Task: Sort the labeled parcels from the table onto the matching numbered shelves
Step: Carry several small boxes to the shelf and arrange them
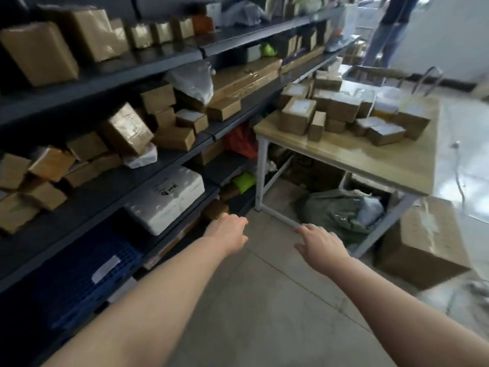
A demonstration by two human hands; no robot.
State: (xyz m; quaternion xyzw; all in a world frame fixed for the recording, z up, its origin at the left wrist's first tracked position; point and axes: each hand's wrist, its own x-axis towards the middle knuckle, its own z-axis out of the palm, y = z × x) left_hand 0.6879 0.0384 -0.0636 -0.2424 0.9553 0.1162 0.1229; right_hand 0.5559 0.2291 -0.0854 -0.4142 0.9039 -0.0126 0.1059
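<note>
Both hands were empty, so the step in hand looked like the approach to a fresh pick. The left hand (pixel 229 231) hung short of the counter (pixel 370 160), its fingers loosely curled on nothing. The right hand (pixel 321 243), also short of it, had its fingers (pixel 304 229) relaxed and slightly spread. The parcels (pixel 299 116) — small brown cartons, several with pale labels — sat heaped on the counter's far half. Next called for a reach onto the counter, one parcel gripped and its label read — too blurred to read here — before choosing among the shelves (pixel 105 181) left of the counter.
</note>
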